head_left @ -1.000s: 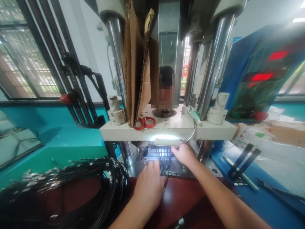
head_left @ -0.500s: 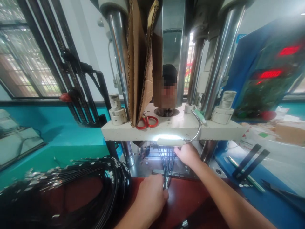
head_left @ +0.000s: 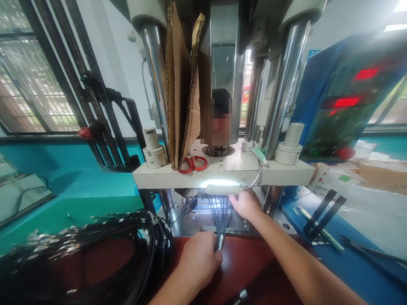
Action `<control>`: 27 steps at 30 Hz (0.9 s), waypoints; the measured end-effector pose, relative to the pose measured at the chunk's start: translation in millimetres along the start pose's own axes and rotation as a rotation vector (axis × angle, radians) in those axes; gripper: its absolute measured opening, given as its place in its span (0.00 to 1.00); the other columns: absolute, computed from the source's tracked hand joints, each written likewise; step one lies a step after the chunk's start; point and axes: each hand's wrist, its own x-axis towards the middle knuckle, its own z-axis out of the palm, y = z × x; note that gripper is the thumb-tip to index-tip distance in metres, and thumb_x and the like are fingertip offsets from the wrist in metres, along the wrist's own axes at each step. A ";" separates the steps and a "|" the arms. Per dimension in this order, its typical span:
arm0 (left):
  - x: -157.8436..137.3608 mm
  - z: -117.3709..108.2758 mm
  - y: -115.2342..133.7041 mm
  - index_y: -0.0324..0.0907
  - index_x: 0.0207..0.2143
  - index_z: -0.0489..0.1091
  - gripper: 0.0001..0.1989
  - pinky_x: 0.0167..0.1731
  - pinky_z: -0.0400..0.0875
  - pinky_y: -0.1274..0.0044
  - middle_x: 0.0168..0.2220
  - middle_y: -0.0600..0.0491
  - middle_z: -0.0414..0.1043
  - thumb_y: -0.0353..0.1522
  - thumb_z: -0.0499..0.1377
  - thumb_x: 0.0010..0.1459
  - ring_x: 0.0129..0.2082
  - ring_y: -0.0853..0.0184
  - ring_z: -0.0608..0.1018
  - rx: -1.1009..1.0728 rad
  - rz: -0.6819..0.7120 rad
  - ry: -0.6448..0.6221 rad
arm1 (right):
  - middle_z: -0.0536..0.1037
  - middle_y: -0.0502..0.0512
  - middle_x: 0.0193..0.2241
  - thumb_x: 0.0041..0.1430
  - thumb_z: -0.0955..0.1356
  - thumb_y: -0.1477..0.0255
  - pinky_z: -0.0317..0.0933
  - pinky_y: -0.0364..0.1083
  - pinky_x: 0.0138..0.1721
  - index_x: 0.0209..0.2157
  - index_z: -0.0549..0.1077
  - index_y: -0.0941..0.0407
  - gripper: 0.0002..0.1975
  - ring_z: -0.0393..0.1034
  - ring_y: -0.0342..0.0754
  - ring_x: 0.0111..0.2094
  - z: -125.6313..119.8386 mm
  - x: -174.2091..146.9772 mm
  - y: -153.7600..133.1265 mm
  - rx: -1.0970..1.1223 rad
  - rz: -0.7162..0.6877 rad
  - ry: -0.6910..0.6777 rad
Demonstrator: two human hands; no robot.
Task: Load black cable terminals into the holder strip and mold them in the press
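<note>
My left hand [head_left: 200, 254] is closed around a bundle of thin black cables [head_left: 221, 224] above the dark red tabletop. From there the cables fan out toward a brightly lit metal die [head_left: 203, 204] inside the press. My right hand [head_left: 246, 204] reaches in at the right of the fan, under a small white lamp [head_left: 224, 189]. Its fingers look closed beside the rightmost cables, but the lamp partly hides them, and what they pinch does not show.
Press pillars [head_left: 154, 76] rise on both sides. Red-handled scissors [head_left: 193, 164] and folded cardboard [head_left: 181, 93] rest on the white press plate [head_left: 222, 178]. A large coil of black cables [head_left: 152, 245] lies at left. Pliers [head_left: 359, 248] are on the blue surface at right.
The view has shifted slightly, so the scene sits a little further left on the right side. Both hands keep nearly the same places at the cables.
</note>
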 end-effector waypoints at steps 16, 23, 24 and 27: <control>4.1 -1.9 -1.1 0.44 0.23 0.62 0.03 0.23 0.49 0.76 0.27 0.54 0.71 0.32 0.53 0.48 0.27 0.66 0.71 0.023 -0.055 -0.064 | 0.76 0.60 0.43 0.61 0.59 0.59 0.49 0.50 0.52 0.41 0.79 0.54 0.21 0.62 0.56 0.48 1.0 -6.2 -13.1 -0.016 -0.078 0.015; 3.3 -0.8 -2.0 0.44 0.24 0.62 0.02 0.24 0.49 0.76 0.27 0.54 0.72 0.32 0.54 0.49 0.27 0.65 0.72 0.010 -0.037 -0.065 | 0.75 0.61 0.45 0.60 0.60 0.62 0.46 0.52 0.52 0.42 0.78 0.53 0.19 0.61 0.57 0.49 8.8 -6.1 -16.4 -0.031 -0.105 -0.009; 3.6 -1.2 -2.1 0.44 0.25 0.63 0.03 0.24 0.50 0.76 0.27 0.54 0.72 0.33 0.54 0.50 0.28 0.64 0.72 0.007 -0.038 -0.064 | 0.75 0.61 0.45 0.59 0.60 0.63 0.47 0.52 0.52 0.42 0.78 0.54 0.18 0.61 0.57 0.49 9.5 -5.8 -15.7 -0.034 -0.106 -0.014; 4.8 -4.4 -1.6 0.45 0.27 0.64 0.08 0.26 0.53 0.76 0.29 0.53 0.73 0.39 0.55 0.53 0.30 0.63 0.73 -0.028 -0.048 -0.057 | 0.76 0.61 0.43 0.59 0.60 0.64 0.48 0.52 0.51 0.42 0.78 0.55 0.18 0.62 0.58 0.48 8.6 -5.1 -14.7 -0.041 -0.109 -0.019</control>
